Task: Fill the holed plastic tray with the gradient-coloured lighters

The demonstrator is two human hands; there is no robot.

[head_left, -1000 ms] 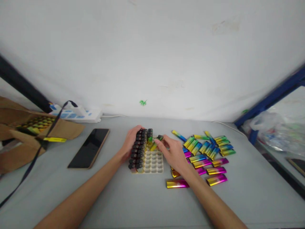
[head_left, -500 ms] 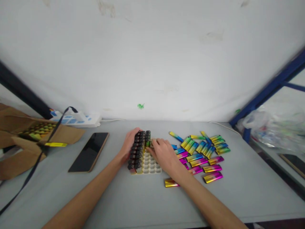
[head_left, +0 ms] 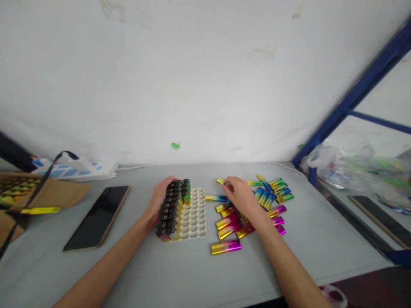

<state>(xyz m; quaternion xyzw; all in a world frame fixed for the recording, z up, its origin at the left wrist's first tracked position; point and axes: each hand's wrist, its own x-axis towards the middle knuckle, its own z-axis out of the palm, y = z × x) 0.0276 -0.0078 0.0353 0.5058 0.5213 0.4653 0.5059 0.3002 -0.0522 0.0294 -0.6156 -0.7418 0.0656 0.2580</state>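
With neither grip clear, the left hand (head_left: 157, 199) touched black-capped pieces (head_left: 174, 204) and the right hand (head_left: 243, 195) overhung glossy bars (head_left: 226, 247) at right, seemingly light, stiff, slippery, best pinched edgewise.

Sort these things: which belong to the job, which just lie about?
Job:
pale tray
black-topped pieces standing in it
loose shiny pieces by the right hand
perhaps the cardboard box

Seemingly lying about:
phone left of the tray
power strip
plastic bag

Off-white plastic cell tray (head_left: 194, 220), flat; black-topped slim units (head_left: 173, 205) upright in its left columns. Glossy yellow-magenta, yellow-blue, yellow-green flat pieces (head_left: 225, 247) loose to its right.
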